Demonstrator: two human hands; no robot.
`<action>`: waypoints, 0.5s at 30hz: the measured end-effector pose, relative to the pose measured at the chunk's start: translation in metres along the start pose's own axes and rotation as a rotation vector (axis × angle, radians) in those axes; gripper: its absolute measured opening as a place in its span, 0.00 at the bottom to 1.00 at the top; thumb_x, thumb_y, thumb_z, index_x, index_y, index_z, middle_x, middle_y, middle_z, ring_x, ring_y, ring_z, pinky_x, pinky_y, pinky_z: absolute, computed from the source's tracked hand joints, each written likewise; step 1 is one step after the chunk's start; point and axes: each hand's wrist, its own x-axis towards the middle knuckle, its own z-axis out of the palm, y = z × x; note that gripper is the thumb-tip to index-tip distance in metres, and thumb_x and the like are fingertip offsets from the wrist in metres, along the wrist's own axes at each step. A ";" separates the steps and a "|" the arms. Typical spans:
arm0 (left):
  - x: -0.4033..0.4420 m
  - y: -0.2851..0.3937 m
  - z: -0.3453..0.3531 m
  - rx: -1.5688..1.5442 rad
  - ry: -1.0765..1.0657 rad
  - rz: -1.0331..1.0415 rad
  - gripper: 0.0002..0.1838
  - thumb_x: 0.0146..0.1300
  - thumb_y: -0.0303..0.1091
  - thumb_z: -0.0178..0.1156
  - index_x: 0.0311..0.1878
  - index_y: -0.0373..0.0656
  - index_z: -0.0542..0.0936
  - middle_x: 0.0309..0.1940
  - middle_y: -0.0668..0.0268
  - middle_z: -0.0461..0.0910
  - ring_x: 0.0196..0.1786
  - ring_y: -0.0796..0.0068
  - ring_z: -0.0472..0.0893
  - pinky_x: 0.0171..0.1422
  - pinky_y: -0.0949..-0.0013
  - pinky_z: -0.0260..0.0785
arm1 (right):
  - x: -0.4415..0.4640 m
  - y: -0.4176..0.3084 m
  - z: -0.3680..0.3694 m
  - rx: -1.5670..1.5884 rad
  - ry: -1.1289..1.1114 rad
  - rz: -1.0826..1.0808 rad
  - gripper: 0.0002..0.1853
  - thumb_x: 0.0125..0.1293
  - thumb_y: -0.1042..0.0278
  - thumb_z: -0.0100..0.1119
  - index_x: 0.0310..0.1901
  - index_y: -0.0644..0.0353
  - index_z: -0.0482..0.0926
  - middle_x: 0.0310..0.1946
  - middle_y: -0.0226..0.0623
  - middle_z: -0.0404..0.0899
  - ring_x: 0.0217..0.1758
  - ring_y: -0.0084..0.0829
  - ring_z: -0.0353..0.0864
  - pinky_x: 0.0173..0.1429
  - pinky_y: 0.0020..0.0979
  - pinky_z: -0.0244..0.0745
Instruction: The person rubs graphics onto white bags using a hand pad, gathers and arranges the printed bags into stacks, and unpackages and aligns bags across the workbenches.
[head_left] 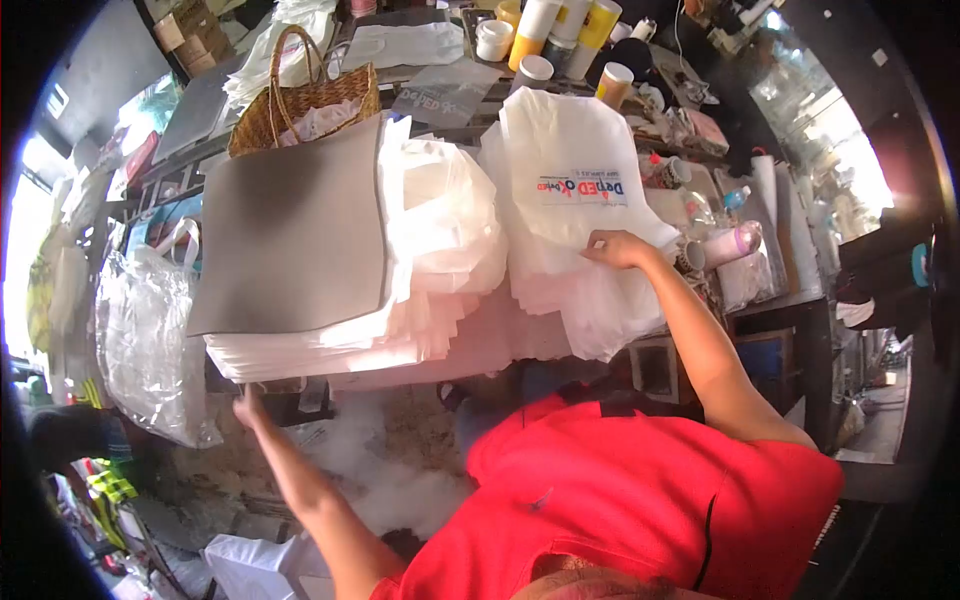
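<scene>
My right hand (618,249) rests on the right-hand stack of white bags, its fingers curled and pinching the printed top bag (575,140), which carries red and blue lettering. Lower left, my left hand (249,406) is just below the front corner of another stack of white bags (440,220). Its fingers are small and partly hidden, so their grip is unclear. A flat grey sheet (295,235) covers the left part of that stack. Between the two stacks is a narrow gap.
A wicker basket (255,120) stands behind the grey sheet. Several paint jars and bottles (535,70) are at the back. A clear plastic bag (150,330) hangs off the left side. A bottle with a pink cap (730,246) lies at the right.
</scene>
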 end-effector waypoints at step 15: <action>-0.443 0.311 -0.074 -0.444 -0.286 0.598 0.10 0.56 0.21 0.61 0.42 0.36 0.76 0.34 0.64 0.80 0.32 0.77 0.80 0.35 0.73 0.74 | -0.053 -0.056 -0.056 0.674 0.066 -0.653 0.36 0.66 0.46 0.58 0.69 0.57 0.62 0.61 0.56 0.72 0.63 0.41 0.75 0.61 0.36 0.71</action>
